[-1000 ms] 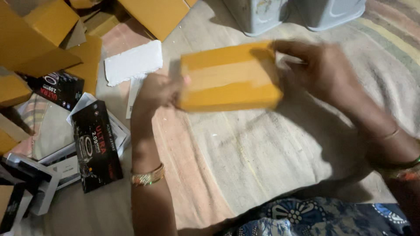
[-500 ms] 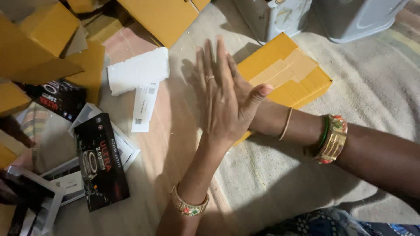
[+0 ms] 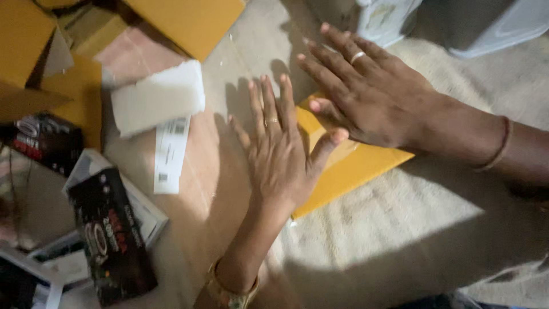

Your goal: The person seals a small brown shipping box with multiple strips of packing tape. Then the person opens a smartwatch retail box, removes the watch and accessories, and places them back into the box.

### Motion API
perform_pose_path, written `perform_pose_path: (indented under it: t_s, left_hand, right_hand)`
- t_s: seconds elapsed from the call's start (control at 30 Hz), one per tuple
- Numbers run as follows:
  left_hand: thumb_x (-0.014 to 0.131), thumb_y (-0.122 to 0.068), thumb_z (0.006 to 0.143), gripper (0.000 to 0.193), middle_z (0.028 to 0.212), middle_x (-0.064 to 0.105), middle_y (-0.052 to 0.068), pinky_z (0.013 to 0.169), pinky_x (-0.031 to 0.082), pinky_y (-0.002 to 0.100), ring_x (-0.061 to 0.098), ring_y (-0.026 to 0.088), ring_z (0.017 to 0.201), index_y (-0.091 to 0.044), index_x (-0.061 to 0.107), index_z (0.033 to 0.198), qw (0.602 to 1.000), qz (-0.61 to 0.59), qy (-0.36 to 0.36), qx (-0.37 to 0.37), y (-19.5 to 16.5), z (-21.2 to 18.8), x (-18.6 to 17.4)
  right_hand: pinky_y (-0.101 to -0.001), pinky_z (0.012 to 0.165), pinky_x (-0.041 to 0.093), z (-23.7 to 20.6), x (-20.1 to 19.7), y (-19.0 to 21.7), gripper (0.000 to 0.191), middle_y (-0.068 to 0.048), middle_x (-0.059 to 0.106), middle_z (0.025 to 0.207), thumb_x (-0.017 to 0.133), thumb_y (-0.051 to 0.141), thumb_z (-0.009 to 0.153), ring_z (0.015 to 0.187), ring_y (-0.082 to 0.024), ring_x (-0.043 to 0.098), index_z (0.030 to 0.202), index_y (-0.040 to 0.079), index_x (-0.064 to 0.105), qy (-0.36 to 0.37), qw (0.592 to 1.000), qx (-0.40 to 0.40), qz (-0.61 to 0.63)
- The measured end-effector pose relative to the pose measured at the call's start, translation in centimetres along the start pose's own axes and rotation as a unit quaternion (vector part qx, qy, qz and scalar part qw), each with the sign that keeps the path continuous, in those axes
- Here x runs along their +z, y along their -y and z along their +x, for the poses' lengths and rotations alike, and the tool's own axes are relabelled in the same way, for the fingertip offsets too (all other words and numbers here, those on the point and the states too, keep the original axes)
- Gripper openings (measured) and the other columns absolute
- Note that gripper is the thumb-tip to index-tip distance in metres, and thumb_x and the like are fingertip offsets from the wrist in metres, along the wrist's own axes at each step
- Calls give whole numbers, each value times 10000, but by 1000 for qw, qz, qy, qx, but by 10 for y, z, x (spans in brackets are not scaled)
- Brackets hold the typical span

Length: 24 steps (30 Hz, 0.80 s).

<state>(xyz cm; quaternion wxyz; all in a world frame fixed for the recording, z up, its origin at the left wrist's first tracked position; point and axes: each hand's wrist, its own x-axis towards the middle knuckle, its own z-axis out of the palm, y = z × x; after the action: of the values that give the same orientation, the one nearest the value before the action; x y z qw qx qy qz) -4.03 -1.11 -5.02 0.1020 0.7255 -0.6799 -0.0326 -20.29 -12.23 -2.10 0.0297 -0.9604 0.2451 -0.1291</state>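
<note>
Both hands lie flat with fingers spread wide, so neither grip pinches anything, they just press down. The left hand (image 3: 283,157) sits palm-down on the near-left part of a flat yellow padded envelope (image 3: 349,166), and the right hand (image 3: 372,94) lies across its far end, ring on one finger, thumb tucked toward the left hand's thumb. The envelope rests on a beige cloth (image 3: 400,229) spread over the floor, directly under both palms, with only its right edge and near corner poking out. Off to the left of the left hand there's a white foam block (image 3: 157,97) with a white paper label (image 3: 170,154) just below it, and nearer the person a black printed box (image 3: 111,240). Yellow cardboard sheets (image 3: 189,23) lie beyond the fingertips.
</note>
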Motion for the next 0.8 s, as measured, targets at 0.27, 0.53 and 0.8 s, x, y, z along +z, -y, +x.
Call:
perform_pose_path:
  t_s: [0.27,0.53,0.8]
  left_hand:
    - [383,-740,951,936,1735,136,247,1277,142,663,65,426,1634,-81,339,1614,982,-180,-54,-32,16,-4,-6]
    - [651,-539,998,881,1716,33,329,1284,234,576,61,484,1623,-22,288,1612,952,-271,-135,-40,12,-10,-2]
    - [414,-684,1025,924,1665,27,341,1148,7,780,4,496,1565,8,240,1612,988,-12,-93,-126,-3,-6,-19]
  right_hand:
    - [-497,1230,289,-16,-4,-37,574,-183,456,1526,462,311,1043,1499,-346,348,1527,7,406,16,988,-48,146]
    - [-472,1079,455,-22,-6,-38,437,-216,638,1317,631,138,939,1204,-390,566,1335,-40,583,-59,981,-50,176]
    - [-439,1094,473,-28,-5,-34,324,-189,641,1343,555,206,1062,1250,-373,576,1308,3,610,-72,986,0,152]
